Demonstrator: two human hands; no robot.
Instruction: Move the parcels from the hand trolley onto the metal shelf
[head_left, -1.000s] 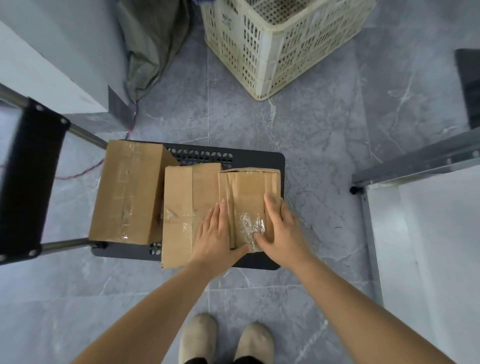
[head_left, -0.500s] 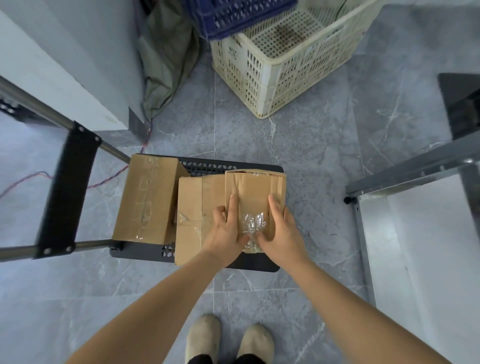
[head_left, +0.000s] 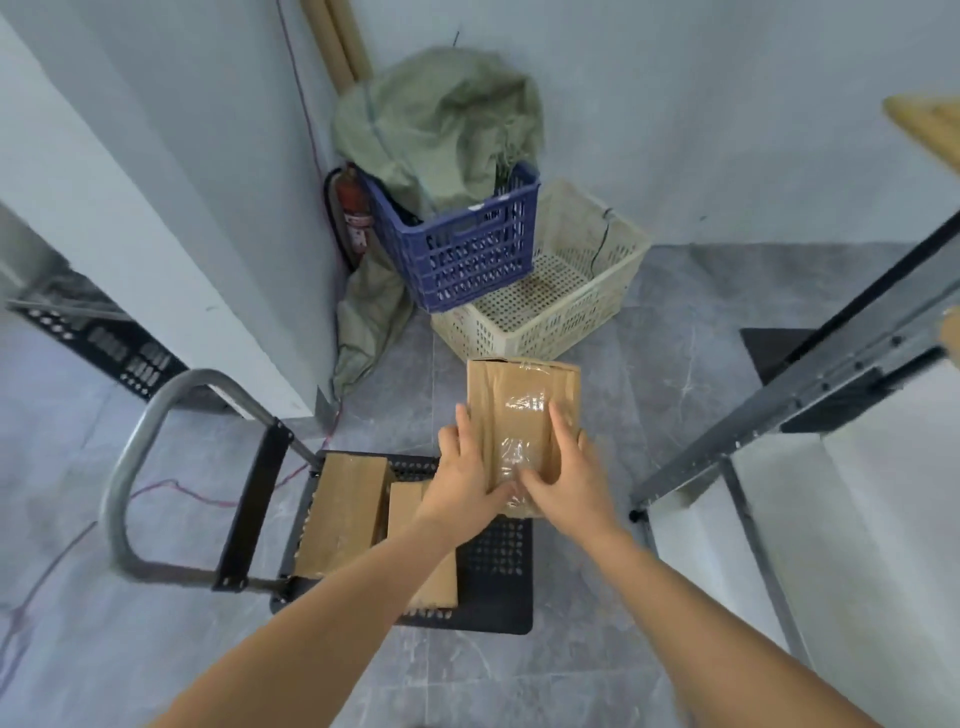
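Biggest change first: my view has swung up. A second ago I'm staring straight down at the deck, and now the corner of the room is in shot, with the green sack (head_left: 441, 119), the blue crate (head_left: 462, 249) and the cream crate (head_left: 550, 291) against the wall. The metal shelf (head_left: 810, 395) is off to my right, well apart from what I'm carrying.

The hand trolley (head_left: 498, 587) sits below me with its handle (head_left: 124, 467) to my left. The right part of the deck is bare now, because the parcel (head_left: 522, 405) that lay there half a second ago is up in the air, level, out past the far edge of the deck and over the floor tiles. The two other parcels (head_left: 343, 514) are where they were, side by side on the left half of the deck, the nearer one partly under my left forearm.

My left hand (head_left: 460, 483) clamps the parcel's near left corner, with the fingers (head_left: 462, 431) running up along that edge. My right hand (head_left: 563, 480) does the same on the right, fingers laid over the shiny tape. Thumbs come together at the near end. I can't honestly tell whether anything is hooked underneath, since the box hides that.

So that's one off the trolley but not shelved yet. I reckon it's swing right and set it down next, then two more to go.
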